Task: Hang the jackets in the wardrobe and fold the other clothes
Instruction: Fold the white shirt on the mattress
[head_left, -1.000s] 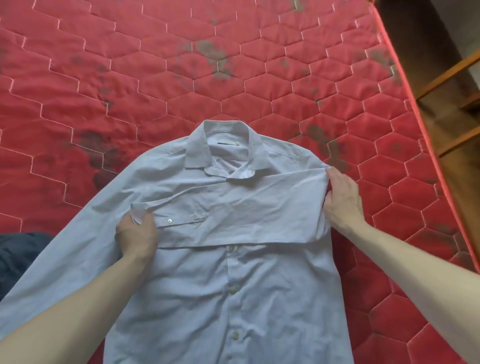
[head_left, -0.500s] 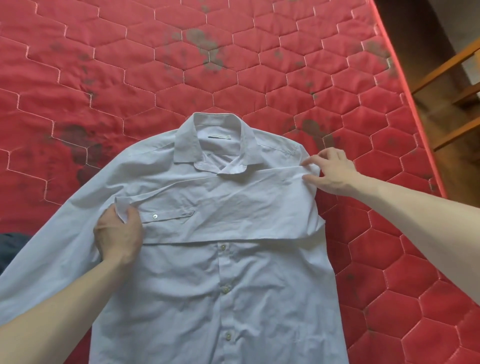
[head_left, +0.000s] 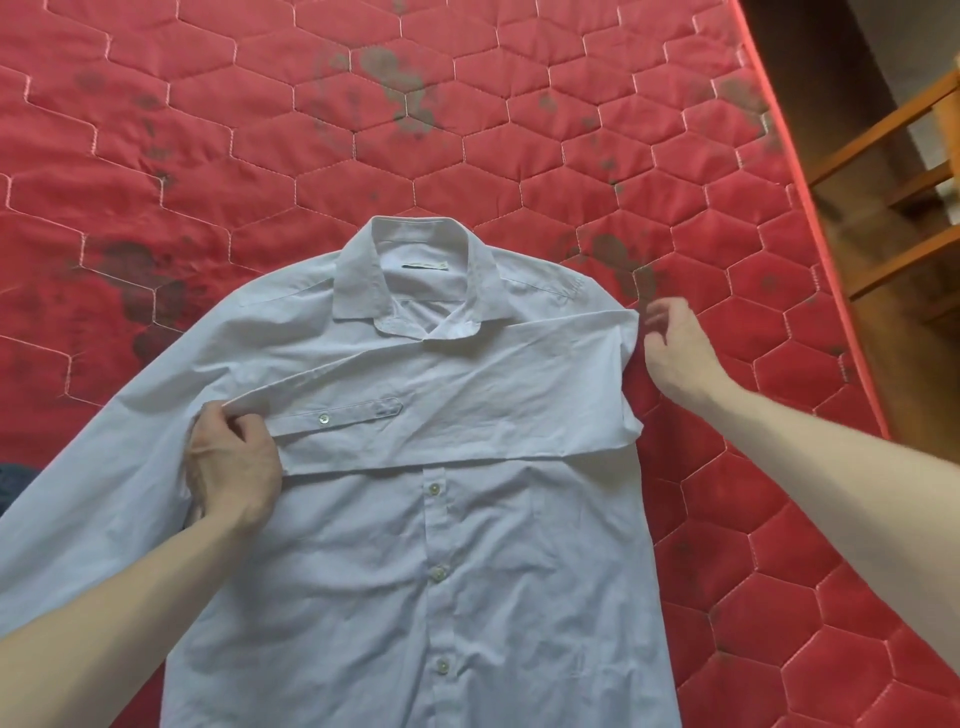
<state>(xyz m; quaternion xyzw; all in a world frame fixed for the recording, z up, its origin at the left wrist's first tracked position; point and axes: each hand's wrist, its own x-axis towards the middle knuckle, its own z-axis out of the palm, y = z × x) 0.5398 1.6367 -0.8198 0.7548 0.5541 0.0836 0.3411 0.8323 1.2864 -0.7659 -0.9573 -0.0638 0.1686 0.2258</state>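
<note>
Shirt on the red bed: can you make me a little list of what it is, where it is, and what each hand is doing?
thing: light blue button-up shirt
place: flat, front up, on red quilted mattress
fold: one sleeve laid across the chest
left hand: pinches the cuff end of the folded sleeve
right hand: open, beside the shirt's shoulder edge, holds nothing

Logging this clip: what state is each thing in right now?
Pale blue button-up shirt: flat, front up, buttoned, one sleeve folded across chest.
Folded sleeve's cuff: buttoned, gripped.
Left hand: grips the cuff.
Right hand: open, off the shirt.
Red quilted mattress: stained.
</note>
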